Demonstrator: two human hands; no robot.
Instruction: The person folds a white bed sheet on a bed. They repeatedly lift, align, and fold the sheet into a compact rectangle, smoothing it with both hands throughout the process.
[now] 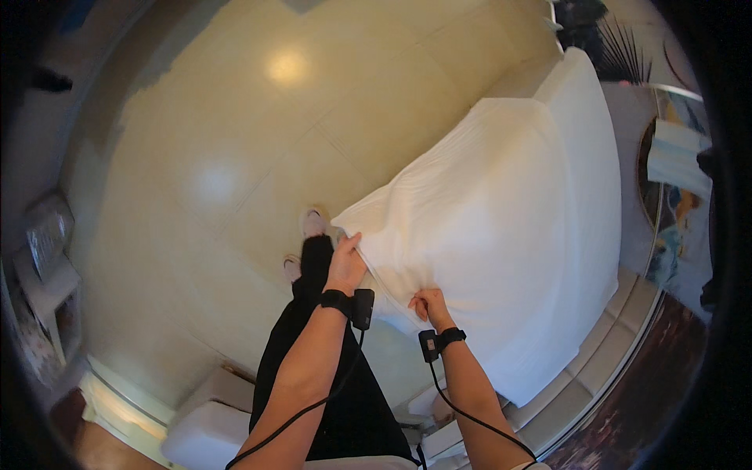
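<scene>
A large white sheet (pixel 499 194) is spread over what looks like a bed, its shape hidden beneath the cloth. My left hand (pixel 346 264) grips the sheet near its front left corner, thumb on top and fingers under the edge. Close to the same front edge, my right hand (pixel 429 305) has its fingers curled into the cloth, which puckers around them. Between my two hands the hem runs slantwise, with a fold of fabric hanging below it. Each wrist wears a black strap with a small cabled box.
Pale floor tiles (pixel 235 135) stretch to the left, and my feet stand on them. A beige padded headboard (pixel 593 364) borders the sheet at lower right. A white stool (pixel 205 432) is at lower left. Beyond the sheet, a round-framed mirror (pixel 649 194) is partly visible.
</scene>
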